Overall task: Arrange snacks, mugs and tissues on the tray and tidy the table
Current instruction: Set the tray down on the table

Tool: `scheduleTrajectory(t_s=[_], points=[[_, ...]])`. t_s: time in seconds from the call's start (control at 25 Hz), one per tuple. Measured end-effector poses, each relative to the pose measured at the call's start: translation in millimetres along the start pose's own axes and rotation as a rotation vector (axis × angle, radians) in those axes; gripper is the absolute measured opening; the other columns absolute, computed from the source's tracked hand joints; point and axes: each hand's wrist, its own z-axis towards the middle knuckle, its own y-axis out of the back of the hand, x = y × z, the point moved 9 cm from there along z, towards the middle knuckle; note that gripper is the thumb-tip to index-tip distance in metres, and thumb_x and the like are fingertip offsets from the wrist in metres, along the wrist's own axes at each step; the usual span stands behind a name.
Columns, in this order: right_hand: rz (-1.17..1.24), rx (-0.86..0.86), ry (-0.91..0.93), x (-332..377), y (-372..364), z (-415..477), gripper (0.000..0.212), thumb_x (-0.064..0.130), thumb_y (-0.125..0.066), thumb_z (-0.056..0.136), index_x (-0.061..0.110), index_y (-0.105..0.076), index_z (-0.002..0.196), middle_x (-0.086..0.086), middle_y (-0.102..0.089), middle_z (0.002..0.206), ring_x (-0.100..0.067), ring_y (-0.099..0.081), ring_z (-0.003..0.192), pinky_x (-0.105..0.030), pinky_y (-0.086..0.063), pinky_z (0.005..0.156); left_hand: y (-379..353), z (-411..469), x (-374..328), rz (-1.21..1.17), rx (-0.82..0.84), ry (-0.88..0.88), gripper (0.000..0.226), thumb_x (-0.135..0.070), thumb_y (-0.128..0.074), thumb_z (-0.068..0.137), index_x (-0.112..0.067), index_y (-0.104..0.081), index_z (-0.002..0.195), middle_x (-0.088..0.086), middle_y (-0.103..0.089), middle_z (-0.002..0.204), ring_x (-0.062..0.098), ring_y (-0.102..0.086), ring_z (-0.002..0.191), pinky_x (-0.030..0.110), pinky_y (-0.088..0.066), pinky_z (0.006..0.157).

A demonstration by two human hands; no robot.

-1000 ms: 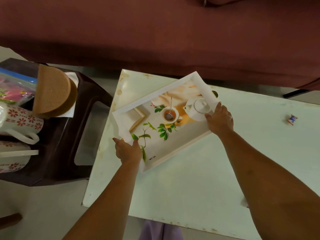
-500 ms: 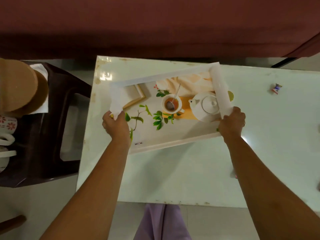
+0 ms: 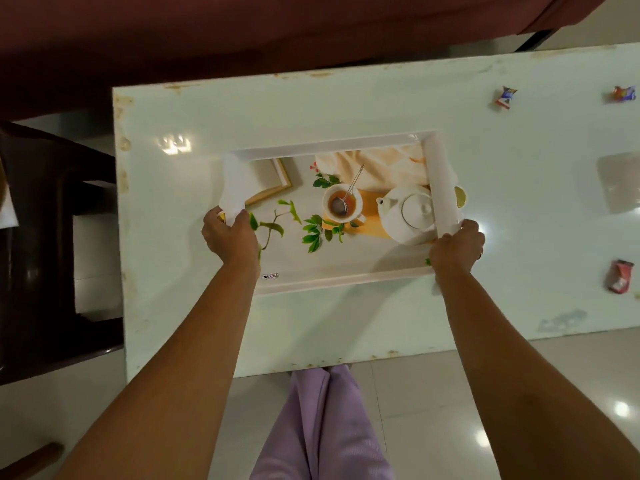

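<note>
Closed the left hand [image 3: 230, 239] over the near left corner of the tray [image 3: 332, 147], fingers wrapped on the white end rail. Clamped the right hand [image 3: 455, 249] likewise on the near right corner, so held the tray by both short ends, level, over the middle of the table [image 3: 311, 323]. Could not tell whether already resting or just above the top, though a soft shadow lay under the near rim.

Looked to be the step of setting the tray in place. Seemed best to lower both ends together, keep the long side square with the table edge, and let go only once flat. Judged it wise to leave bare top all round for gathering things in afterwards.

Wore soft lilac trousers [image 3: 322, 427], ribbed, nearest of all. Met next a pale, glossy tabletop, rectangular, chipped and rust-stained along its edges. Found the tray rectangular too: smooth, hard, white-rimmed, empty, with only a printed picture of teapot, cup and green sprigs on its floor. Spotted three crinkly wrapped sweets well apart on the right side of the table: a red one [image 3: 620, 277] nearer, two more [image 3: 505, 97] [image 3: 624, 93] toward the far edge. Saw no mugs or tissues. Noted a dark glossy stool [image 3: 52, 237] just beside the table's left end and, farthest, a matte maroon sofa [image 3: 242, 29].
</note>
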Motion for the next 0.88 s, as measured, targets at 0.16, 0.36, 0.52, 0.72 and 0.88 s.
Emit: scheduleTrajectory(t_s=[0.16,0.36,0.52,0.72,0.88], points=[[-0.002,0.005,0.006,-6,-3,2,0.042,-0.002,-0.045,0.089,0.001,-0.042,0.130,-0.020,-0.043,0.133,-0.039,-0.041,0.124,-0.046,-0.038,0.102,-5,-3,6,0.019,0.017,0.002,0.047,-0.016,-0.058,0.089,-0.008,-0.043,0.132,0.012,-0.041,0.139,0.030,-0.044,0.126,0.041,-0.043,0.104],[-0.003,-0.034,0.016,-2,12,14,0.042,-0.002,-0.048,0.088,0.000,-0.042,0.130,-0.022,-0.045,0.131,-0.041,-0.043,0.123,-0.046,-0.038,0.101,-20,-7,-4,-0.022,0.037,-0.019,0.047,-0.015,-0.059,0.089,-0.008,-0.043,0.132,0.012,-0.041,0.138,0.029,-0.047,0.124,0.033,-0.046,0.099],[-0.007,-0.080,0.014,2,39,34,0.042,-0.002,-0.051,0.087,0.000,-0.043,0.129,-0.022,-0.046,0.130,-0.041,-0.043,0.122,-0.047,-0.039,0.100,-47,-23,-24,-0.030,0.076,-0.031,0.047,-0.016,-0.058,0.090,-0.009,-0.042,0.133,0.012,-0.039,0.140,0.028,-0.044,0.127,0.035,-0.044,0.101],[-0.017,-0.124,-0.018,-6,65,58,0.043,-0.002,-0.051,0.086,0.000,-0.042,0.129,-0.022,-0.045,0.131,-0.041,-0.042,0.123,-0.047,-0.040,0.099,-80,-45,-39,-0.005,0.116,-0.055,0.049,-0.019,-0.058,0.090,-0.010,-0.040,0.134,0.011,-0.037,0.143,0.030,-0.041,0.129,0.043,-0.042,0.105],[-0.009,-0.113,-0.017,-12,60,59,0.043,-0.004,-0.051,0.086,0.000,-0.043,0.128,-0.022,-0.046,0.129,-0.041,-0.043,0.121,-0.047,-0.041,0.098,-79,-45,-32,-0.008,0.091,-0.022,0.048,-0.019,-0.058,0.090,-0.012,-0.040,0.135,0.010,-0.035,0.144,0.029,-0.041,0.129,0.042,-0.044,0.104]])
